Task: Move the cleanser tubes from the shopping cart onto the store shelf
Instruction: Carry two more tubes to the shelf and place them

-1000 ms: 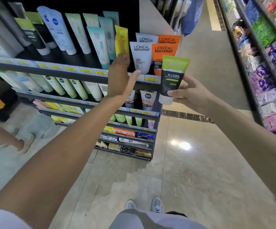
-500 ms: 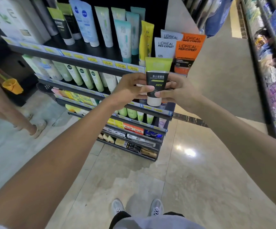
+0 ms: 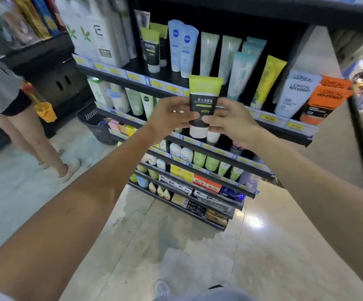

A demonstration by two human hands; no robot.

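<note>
A cleanser tube (image 3: 202,101) with a lime-green top, black label marked MEN and a white cap pointing down is held upright in front of the store shelf (image 3: 169,78). My left hand (image 3: 171,117) pinches its lower left side and my right hand (image 3: 230,118) pinches its lower right side. Two matching green-and-black tubes (image 3: 152,48) stand on the upper shelf board to the left. The shopping cart is out of view.
The upper shelf carries blue Nivea tubes (image 3: 181,46), pale green tubes (image 3: 208,54), a yellow tube (image 3: 267,80) and white and orange L'Oreal tubes (image 3: 295,92). A person (image 3: 13,101) stands at the left. A dark basket (image 3: 98,124) sits on the floor by the shelf.
My left hand left the yellow tube on the shelf and joined my right hand on the green tube. The view has swung left along the shelf.
</note>
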